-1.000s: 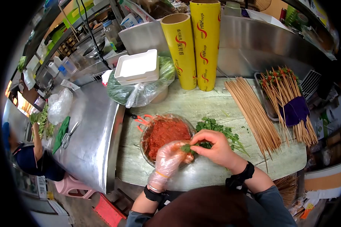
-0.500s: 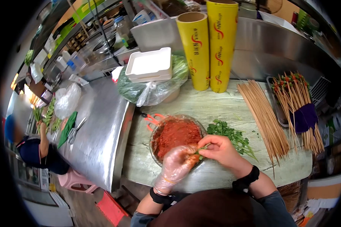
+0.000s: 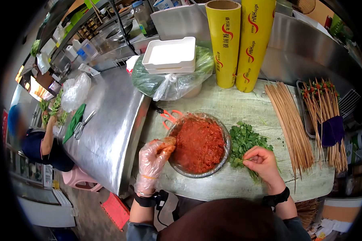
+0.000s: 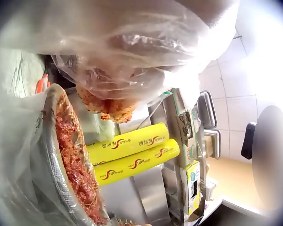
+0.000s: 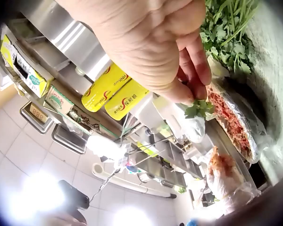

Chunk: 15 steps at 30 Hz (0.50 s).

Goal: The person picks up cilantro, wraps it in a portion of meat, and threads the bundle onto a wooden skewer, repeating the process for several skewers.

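Green herbs (image 3: 247,138) lie in a loose heap on the table (image 3: 229,104), just right of the bowl (image 3: 229,142) of red meat (image 3: 199,144). They look light, limp and easily bruised, so they are best taken by the stems rather than the leaves. In the head view the right hand (image 3: 263,162) rests at the heap's near edge, thumb and fingers closed on a few stems. The gloved left hand (image 3: 153,160) sits at the bowl's left rim. In the left wrist view its fingertips (image 4: 106,106) are loosely curved with meat clinging to them; whether they pinch a lump I cannot tell. In the right wrist view the right fingers (image 5: 193,61) pinch a small sprig (image 5: 198,109), with the heap just behind.
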Each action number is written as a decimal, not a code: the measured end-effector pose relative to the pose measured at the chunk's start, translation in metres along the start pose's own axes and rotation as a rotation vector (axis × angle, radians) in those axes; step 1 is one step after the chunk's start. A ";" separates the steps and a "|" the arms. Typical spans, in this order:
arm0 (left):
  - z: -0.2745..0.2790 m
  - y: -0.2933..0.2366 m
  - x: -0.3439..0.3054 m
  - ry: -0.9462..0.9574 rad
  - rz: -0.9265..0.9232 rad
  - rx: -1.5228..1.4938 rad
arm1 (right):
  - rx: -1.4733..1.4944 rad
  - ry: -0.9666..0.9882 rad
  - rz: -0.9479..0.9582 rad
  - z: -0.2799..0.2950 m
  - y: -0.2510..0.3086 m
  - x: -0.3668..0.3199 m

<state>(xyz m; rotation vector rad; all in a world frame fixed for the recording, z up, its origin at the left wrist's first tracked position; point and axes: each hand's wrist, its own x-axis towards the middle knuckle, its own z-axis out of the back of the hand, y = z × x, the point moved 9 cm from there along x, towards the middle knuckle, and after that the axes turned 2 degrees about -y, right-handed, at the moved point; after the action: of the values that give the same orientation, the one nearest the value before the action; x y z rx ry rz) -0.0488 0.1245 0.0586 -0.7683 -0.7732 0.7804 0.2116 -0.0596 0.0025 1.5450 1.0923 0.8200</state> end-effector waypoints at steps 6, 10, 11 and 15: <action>-0.021 -0.021 0.006 0.170 -0.195 0.229 | 0.027 -0.063 0.047 0.015 0.005 -0.002; -0.041 -0.026 -0.008 0.364 -0.260 0.396 | 0.027 -0.066 0.077 0.019 0.007 -0.004; -0.045 -0.026 -0.011 0.375 -0.207 0.434 | 0.031 -0.060 0.085 0.019 0.008 -0.005; -0.062 -0.028 -0.020 0.366 -0.107 0.576 | 0.041 -0.057 0.065 0.015 0.005 -0.005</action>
<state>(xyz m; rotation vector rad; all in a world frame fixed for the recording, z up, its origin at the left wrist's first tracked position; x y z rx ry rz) 0.0012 0.0754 0.0450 -0.3285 -0.2328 0.6910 0.2245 -0.0693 0.0042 1.6355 1.0272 0.7969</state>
